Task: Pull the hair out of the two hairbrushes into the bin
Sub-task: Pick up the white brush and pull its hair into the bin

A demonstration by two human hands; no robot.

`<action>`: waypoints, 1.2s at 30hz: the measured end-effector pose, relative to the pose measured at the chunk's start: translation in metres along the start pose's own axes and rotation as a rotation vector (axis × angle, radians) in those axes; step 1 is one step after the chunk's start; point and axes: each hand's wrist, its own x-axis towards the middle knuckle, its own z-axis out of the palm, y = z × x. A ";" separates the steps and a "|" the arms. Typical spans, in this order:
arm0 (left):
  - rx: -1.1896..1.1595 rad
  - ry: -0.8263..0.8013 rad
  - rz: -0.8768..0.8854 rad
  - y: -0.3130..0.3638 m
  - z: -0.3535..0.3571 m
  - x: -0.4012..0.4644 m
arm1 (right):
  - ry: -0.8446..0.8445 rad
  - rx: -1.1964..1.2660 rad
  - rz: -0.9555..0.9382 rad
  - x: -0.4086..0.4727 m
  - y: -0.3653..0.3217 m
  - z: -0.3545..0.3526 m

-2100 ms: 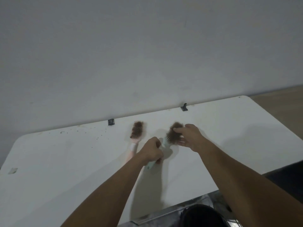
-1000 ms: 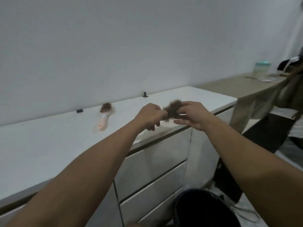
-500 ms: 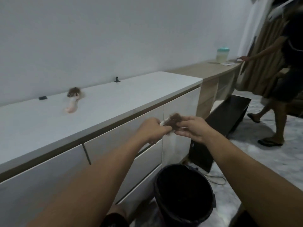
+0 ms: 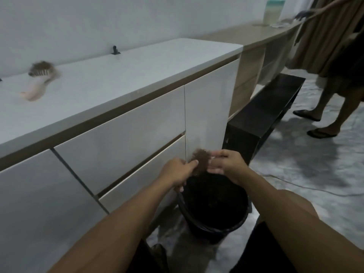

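Bin: black, on the floor against the cabinet front, directly below both hands; interior dark, contents not discernible.
Hair-clogged brush head: brown mat, held over bin's far rim; handle hidden.
Left hand: fingers curled, gripping from the left, thumb tip on the hair.
Right hand: thumb and fingers pinching the hair from the right.
Second hairbrush: pink handle, hair-filled, blurred; lying on white counter, far left.

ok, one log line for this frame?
step: pulling hair | left hand: touches hair clump, grip unclear | right hand: pinches hair clump | position: above bin | pink hairbrush: on counter, uncleaned
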 end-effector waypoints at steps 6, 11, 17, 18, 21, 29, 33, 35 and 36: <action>-0.047 -0.012 -0.094 -0.029 0.026 0.009 | 0.019 -0.246 -0.009 0.022 0.032 0.003; -0.032 -0.051 -0.104 -0.039 0.030 0.010 | 0.012 -0.453 -0.010 0.035 0.038 -0.003; -0.039 -0.073 -0.123 -0.043 0.036 0.011 | -0.052 -0.690 -0.113 0.048 0.048 -0.008; -0.029 -0.076 -0.129 -0.044 0.037 0.011 | -0.027 -0.786 -0.165 0.051 0.050 -0.010; -0.025 -0.083 -0.153 -0.046 0.041 0.009 | 0.018 -0.948 -0.225 0.054 0.051 -0.014; -0.089 -0.058 -0.154 -0.045 0.047 0.005 | 0.149 -0.842 -0.162 0.056 0.054 -0.023; -0.115 -0.048 -0.161 -0.042 0.049 0.005 | 0.239 -0.746 -0.137 0.054 0.057 -0.024; -0.127 -0.047 -0.160 -0.041 0.050 0.004 | 0.323 -0.753 -0.121 0.053 0.058 -0.025; -0.131 -0.051 -0.160 -0.040 0.051 0.003 | 0.346 -0.756 -0.124 0.053 0.058 -0.026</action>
